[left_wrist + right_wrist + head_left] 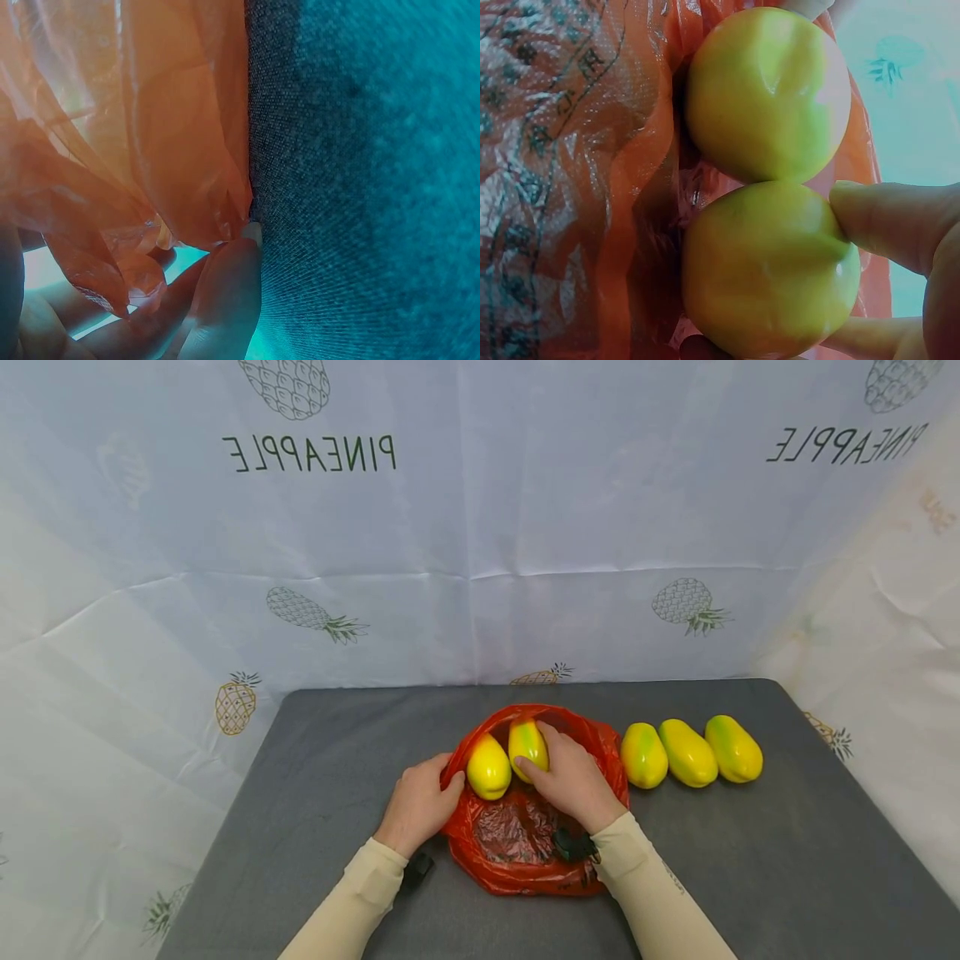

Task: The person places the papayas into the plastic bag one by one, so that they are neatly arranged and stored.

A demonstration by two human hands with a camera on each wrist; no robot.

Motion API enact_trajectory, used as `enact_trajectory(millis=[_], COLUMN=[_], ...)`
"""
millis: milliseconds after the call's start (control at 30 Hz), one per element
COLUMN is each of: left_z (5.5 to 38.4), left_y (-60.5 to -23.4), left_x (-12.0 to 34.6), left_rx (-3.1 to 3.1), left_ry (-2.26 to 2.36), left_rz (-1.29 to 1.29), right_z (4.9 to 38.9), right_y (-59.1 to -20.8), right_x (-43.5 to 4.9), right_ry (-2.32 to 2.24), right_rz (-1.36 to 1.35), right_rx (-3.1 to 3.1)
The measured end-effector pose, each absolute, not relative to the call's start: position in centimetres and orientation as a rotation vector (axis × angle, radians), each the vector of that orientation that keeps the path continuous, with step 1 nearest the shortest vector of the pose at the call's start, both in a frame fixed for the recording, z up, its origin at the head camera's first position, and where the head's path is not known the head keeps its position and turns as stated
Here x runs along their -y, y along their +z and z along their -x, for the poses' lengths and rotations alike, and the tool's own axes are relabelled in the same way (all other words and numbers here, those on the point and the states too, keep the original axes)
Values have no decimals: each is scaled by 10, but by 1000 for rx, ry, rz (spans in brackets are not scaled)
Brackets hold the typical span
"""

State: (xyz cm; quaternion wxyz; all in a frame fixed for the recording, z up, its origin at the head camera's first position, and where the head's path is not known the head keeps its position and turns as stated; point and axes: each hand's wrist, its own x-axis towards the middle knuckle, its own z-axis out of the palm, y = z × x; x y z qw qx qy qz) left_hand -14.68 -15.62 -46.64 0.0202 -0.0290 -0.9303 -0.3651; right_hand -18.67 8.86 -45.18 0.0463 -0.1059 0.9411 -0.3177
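Observation:
A red plastic bag (pixel 517 881) lies on the table with its mouth spread wide. My left hand (pixel 422 802) pinches its left rim; the left wrist view shows thumb and fingers on the thin film (pixel 180 127). Inside the mouth, my right hand (pixel 573 777) grips a yellow-green papaya (pixel 527 745) between thumb and fingers. A second papaya (pixel 488 768) sits just left of it in the bag. In the right wrist view the held papaya (pixel 769 277) touches the other papaya (pixel 769 97), and the right thumb (pixel 892 221) presses its side.
Three more papayas stand in a row right of the bag: one near its rim (pixel 643 756), a middle one (pixel 687 753) and an outer one (pixel 733 749). The grey table (pixel 337 735) ends at a white cloth (pixel 420 627) printed with pineapples.

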Motion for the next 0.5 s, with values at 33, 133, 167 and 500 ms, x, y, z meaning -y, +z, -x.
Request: enact_trajectory(millis=[33,133,167,500], left_z=[147,147,147,148], left_y=[-466,-466,-466,-468], left_x=[156,156,156,156], left_rx=[2886,2889,2891,2893], left_ry=[-1132,-1130,-1128,-1115], left_rz=[89,84,83,89], right_z=[187,188,188,188], right_y=[-452,-453,-453,-455], right_x=[-88,-88,-88,-89], right_ry=[-966,-958,-955,-957], right_rz=[322,318,318,316], right_rx=[-2873,-2873,-2874,-2864])
